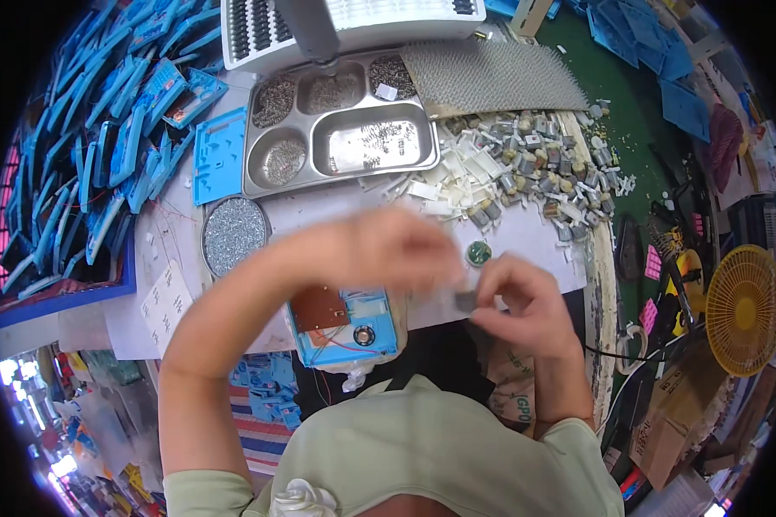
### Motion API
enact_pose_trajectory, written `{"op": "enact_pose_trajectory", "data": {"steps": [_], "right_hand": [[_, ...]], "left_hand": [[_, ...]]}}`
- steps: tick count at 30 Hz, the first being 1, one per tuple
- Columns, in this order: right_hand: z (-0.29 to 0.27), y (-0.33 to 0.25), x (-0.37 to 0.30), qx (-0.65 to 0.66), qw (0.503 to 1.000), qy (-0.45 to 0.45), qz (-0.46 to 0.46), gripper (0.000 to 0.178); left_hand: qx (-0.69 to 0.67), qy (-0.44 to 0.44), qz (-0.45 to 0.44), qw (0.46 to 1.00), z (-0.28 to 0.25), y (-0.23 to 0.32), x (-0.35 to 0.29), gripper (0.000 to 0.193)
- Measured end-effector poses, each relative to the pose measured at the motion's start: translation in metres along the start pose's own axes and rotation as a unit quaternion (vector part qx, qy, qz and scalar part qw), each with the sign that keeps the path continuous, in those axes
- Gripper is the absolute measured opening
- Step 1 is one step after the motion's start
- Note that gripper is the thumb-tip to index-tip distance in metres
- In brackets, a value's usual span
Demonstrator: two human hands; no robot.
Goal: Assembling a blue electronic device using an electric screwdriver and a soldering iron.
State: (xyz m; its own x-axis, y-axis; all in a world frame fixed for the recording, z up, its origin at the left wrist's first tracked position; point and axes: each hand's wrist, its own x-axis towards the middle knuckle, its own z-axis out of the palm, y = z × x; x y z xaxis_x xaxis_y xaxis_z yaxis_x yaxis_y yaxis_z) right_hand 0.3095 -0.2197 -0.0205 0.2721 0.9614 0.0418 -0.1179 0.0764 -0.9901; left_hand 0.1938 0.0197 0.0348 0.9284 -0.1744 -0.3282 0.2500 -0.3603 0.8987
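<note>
Pinching a grey part (466,301), right hand (524,303) is half-curled; left hand (405,252) is blurry near the blue case (369,349), can't tell how open or if it's holding anything.

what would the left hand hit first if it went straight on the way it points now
Probably the right hand, just across from the blurred fingers of the left hand. A small green disc also lies near that line; depth is unclear.
</note>
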Motion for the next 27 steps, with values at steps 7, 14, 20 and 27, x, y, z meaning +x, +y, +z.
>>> {"op": "enact_pose_trajectory", "data": {"steps": [7,14,20,27], "right_hand": [[-0.01,0.009,-0.02,0.11,0.987,0.112,0.036,0.051],[-0.018,0.012,-0.034,0.121,0.983,0.128,0.043,0.049],[-0.021,0.014,-0.03,0.056,0.983,0.169,0.032,0.048],[-0.046,0.037,-0.015,-0.192,0.961,0.188,0.059,0.04]], "left_hand": [[0.308,0.437,0.024,0.845,-0.055,-0.067,0.139,0.022],[0.374,0.439,-0.055,0.815,-0.056,-0.056,0.151,0.021],[0.457,0.435,0.008,0.776,-0.054,-0.068,0.154,0.019],[0.349,0.472,0.206,0.783,-0.029,-0.027,0.092,0.014]]}}
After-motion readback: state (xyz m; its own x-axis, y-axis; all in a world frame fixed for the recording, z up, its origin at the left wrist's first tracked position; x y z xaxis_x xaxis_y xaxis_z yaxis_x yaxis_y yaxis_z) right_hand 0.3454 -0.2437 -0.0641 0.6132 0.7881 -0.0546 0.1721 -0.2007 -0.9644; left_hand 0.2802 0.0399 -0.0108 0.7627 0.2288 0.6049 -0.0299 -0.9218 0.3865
